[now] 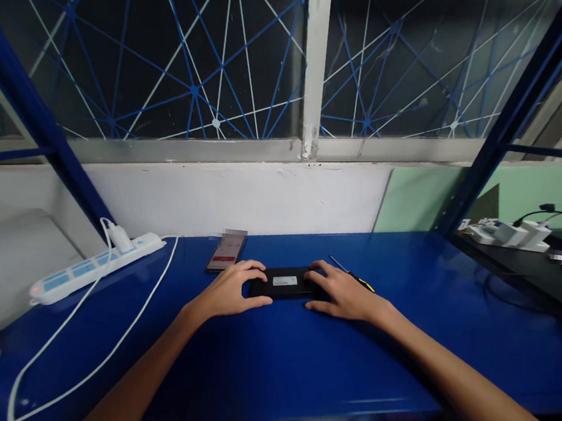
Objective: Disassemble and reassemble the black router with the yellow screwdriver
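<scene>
A flat black device point(284, 282) with a small white label lies on the blue table point(295, 366). My left hand point(230, 289) grips its left end, fingers curled over the edge. My right hand point(343, 292) holds its right end, fingers bent on top of it. A thin tool with a yellow and black handle point(358, 280) lies just behind my right hand. A phone point(227, 252) with a lit screen rests on the table just behind my left hand.
A white power strip point(97, 266) with a plugged charger and white cable point(96, 345) sits at the left. White chargers point(514, 234) and black cables lie on a dark shelf at the right. A white wall and a window stand behind the table.
</scene>
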`<act>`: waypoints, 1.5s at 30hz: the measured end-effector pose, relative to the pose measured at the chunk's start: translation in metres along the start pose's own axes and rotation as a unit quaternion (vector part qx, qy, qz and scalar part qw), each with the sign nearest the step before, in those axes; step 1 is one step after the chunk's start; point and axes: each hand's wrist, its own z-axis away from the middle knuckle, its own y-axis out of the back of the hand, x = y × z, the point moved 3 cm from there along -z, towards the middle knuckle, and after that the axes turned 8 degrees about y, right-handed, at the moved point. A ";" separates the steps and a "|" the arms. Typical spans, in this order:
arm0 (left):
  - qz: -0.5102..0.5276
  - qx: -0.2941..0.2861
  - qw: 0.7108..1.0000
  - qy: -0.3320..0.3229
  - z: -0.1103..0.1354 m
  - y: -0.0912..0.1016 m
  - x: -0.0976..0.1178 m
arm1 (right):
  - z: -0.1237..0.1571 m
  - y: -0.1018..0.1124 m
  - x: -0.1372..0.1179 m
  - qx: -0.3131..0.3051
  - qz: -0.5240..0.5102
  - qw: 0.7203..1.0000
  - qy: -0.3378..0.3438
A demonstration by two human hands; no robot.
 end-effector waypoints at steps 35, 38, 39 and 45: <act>-0.034 0.006 0.999 -0.023 0.001 -0.001 0.001 | 0.004 -0.004 0.005 0.002 -0.039 0.999 -0.013; -0.039 0.004 0.999 -0.015 0.001 -0.001 0.001 | 0.003 -0.004 0.005 -0.001 -0.040 0.999 -0.014; -0.041 0.004 0.999 -0.014 0.000 -0.001 0.001 | 0.003 -0.004 0.005 -0.003 -0.039 0.999 -0.015; -0.050 -0.017 0.998 -0.022 0.000 -0.002 -0.004 | 0.002 -0.005 0.003 -0.008 -0.029 1.000 -0.008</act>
